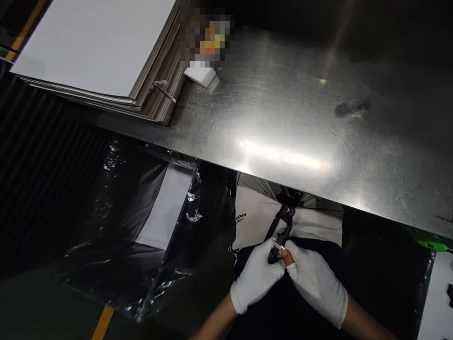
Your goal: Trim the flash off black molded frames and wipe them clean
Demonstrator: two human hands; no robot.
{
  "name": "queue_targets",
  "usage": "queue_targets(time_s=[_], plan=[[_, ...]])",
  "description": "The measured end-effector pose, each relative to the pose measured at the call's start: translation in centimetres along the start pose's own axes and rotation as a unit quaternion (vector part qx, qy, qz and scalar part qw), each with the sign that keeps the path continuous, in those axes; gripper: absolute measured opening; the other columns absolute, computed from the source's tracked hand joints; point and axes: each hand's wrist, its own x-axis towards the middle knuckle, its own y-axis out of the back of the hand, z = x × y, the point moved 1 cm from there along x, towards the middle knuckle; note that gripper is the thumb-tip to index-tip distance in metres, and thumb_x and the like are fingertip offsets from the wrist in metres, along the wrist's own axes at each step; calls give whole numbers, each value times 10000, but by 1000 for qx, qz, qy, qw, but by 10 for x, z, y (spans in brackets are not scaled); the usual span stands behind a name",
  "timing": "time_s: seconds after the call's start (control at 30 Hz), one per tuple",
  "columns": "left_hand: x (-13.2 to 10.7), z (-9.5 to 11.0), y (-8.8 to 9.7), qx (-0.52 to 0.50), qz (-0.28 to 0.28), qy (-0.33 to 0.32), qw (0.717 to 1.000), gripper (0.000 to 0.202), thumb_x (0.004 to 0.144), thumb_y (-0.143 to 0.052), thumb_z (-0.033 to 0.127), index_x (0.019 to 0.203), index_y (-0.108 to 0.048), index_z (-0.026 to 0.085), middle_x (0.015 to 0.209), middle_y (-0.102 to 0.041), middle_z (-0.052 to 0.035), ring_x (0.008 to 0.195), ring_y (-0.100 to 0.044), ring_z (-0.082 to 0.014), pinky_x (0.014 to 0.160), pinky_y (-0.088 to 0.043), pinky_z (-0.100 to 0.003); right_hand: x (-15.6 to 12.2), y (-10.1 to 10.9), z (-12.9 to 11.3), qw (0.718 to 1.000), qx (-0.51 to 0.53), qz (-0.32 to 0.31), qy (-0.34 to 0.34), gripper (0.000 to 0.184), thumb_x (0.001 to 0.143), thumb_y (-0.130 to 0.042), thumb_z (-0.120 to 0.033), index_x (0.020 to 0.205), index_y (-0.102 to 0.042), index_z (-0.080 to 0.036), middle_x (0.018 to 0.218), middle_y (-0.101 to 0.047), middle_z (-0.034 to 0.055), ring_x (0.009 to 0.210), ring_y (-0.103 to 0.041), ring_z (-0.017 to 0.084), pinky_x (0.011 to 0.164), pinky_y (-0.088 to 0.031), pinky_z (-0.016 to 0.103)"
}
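Note:
Both my hands wear white gloves and meet low in the picture, below the near edge of the steel table (283, 118). My left hand (256, 276) is closed around the lower end of a black tool (281, 229) with a strap or handle that runs up toward my white shirt (255, 217). My right hand (314, 278) pinches the same tool from the right; a bare fingertip shows through the glove there. Exactly what the tool is I cannot make out.
A thick stack of white sheets and grey boards (106, 52) lies on the table's far left. A small white block (200, 74) sits beside it. A black plastic bag (141, 222) with white sheets inside hangs left of me. Something green (430, 241) is at the right edge.

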Motion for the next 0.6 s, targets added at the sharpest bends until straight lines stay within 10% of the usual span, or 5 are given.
queue_targets(time_s=[0.6], plan=[[3, -1, -5, 1, 18, 30, 999, 198, 893, -625, 385, 853, -597, 192, 830, -601, -16, 799, -523, -199, 753, -465, -340, 0, -8, -1, 998, -20, 5, -63, 501, 1171, -195, -546, 1094, -594, -253, 853, -759, 40, 680, -740, 213, 596, -490, 292]])
